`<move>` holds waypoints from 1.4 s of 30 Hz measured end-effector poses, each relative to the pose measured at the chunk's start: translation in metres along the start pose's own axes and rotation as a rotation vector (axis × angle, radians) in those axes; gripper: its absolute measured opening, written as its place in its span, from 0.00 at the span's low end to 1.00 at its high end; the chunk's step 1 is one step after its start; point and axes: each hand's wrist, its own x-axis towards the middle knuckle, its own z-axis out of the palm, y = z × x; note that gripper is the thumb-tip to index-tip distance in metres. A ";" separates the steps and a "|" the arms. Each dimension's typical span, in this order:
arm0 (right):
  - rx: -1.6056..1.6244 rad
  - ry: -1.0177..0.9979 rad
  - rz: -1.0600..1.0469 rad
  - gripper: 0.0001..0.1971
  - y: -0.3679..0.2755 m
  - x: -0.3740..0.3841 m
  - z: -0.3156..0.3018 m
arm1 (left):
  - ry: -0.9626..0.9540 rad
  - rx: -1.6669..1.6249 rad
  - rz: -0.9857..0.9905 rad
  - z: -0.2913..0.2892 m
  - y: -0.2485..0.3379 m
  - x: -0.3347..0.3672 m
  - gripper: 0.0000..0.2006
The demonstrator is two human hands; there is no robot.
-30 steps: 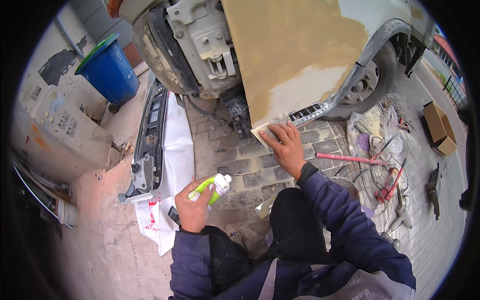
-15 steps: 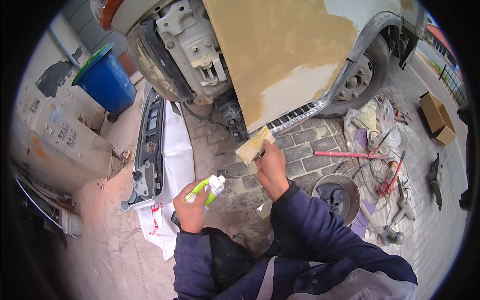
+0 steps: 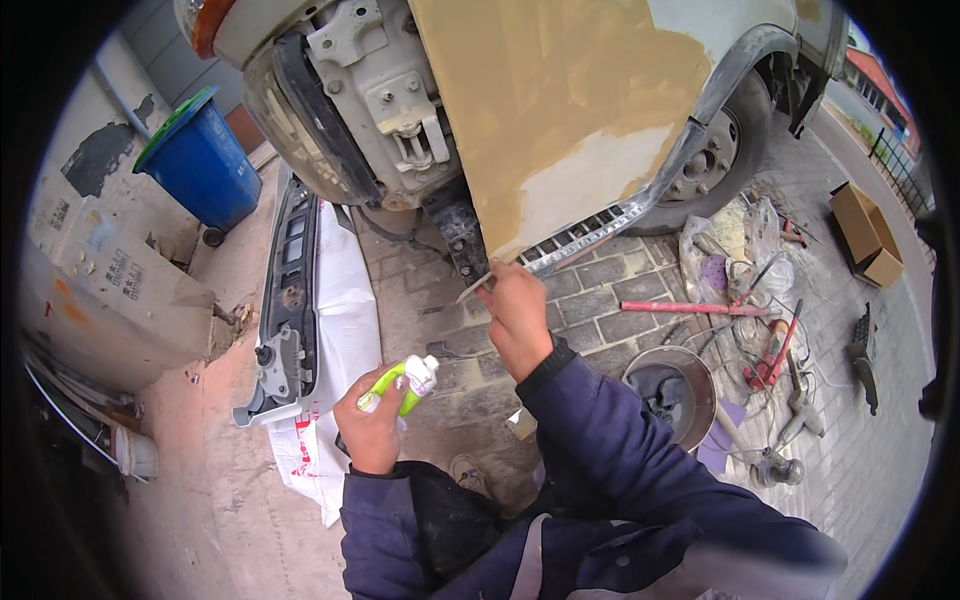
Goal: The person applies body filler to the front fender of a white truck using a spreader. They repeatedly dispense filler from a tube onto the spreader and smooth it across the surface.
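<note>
My left hand (image 3: 374,425) is closed round a small white and lime-green squeeze tube (image 3: 407,384), its white end pointing up and to the right. My right hand (image 3: 519,315) grips a flat putty spreader (image 3: 474,287), seen nearly edge-on, at the lower corner of a vehicle's door panel (image 3: 560,120). Tan filler covers much of that panel, with a pale patch low down. Whether the spreader touches the panel, I cannot tell. Right of the hand runs a ribbed metal step strip (image 3: 585,240) along the panel's lower edge.
A metal pot (image 3: 690,375) with a dark cloth stands right of my right forearm. Beyond it lie a red bar (image 3: 690,308), a spray gun (image 3: 800,420) and cables. A removed bumper (image 3: 300,290) rests on white sheeting at left, near a blue bin (image 3: 210,165).
My right hand has moved up and left to the panel's lower corner, turning the spreader from face-on to edge-on. The left hand with the tube has shifted slightly left.
</note>
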 end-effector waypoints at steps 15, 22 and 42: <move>-0.108 -0.188 -0.097 0.09 0.024 -0.073 0.032 | 0.001 0.006 -0.009 -0.002 -0.003 0.003 0.13; -0.093 0.150 -0.050 0.12 -0.004 -0.028 -0.041 | 0.005 0.006 -0.019 -0.012 -0.003 0.001 0.14; 0.196 -0.273 -0.379 0.08 -0.045 -0.045 0.012 | -0.005 0.025 -0.046 -0.002 -0.001 0.004 0.14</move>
